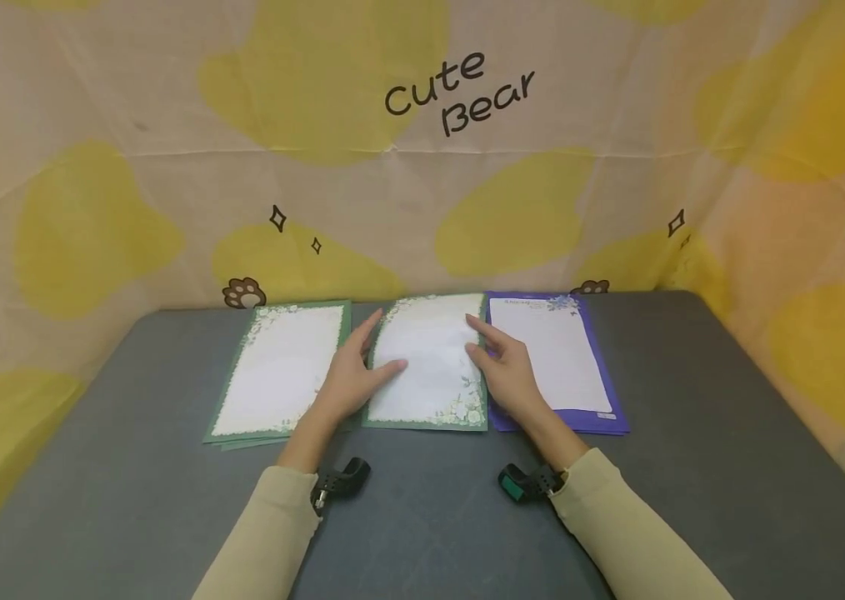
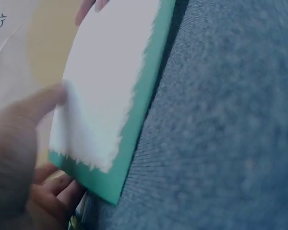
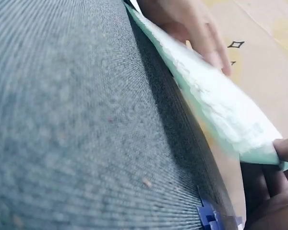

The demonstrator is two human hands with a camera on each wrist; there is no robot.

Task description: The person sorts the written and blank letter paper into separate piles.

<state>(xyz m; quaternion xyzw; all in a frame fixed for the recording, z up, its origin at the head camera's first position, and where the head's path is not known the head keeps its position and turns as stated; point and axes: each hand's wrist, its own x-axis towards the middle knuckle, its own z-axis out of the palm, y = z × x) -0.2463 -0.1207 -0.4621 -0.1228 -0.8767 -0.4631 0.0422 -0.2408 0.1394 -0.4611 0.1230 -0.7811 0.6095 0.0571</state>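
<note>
A white sheet of paper (image 1: pixel 426 367) with a green floral border is in the middle, between my hands. My left hand (image 1: pixel 351 379) grips its left edge; the left wrist view shows the thumb (image 2: pixel 50 98) over the white face and the other fingers (image 2: pixel 57 191) under the sheet. At the opposite edge, my right hand (image 1: pixel 508 371) pinches the sheet, with its thumb (image 3: pixel 285 146) on top and fingers underneath. The paper bows slightly and, in the right wrist view, stands tilted up off the dark table (image 3: pixel 62 120).
To the left lies a stack of similar green-bordered sheets (image 1: pixel 280 367), slightly fanned at its lower edge. On the right are purple-bordered sheets (image 1: pixel 553 358), partly behind my right hand. A yellow-patterned cloth (image 1: pixel 362 192) hangs behind the grey table (image 1: pixel 130 500).
</note>
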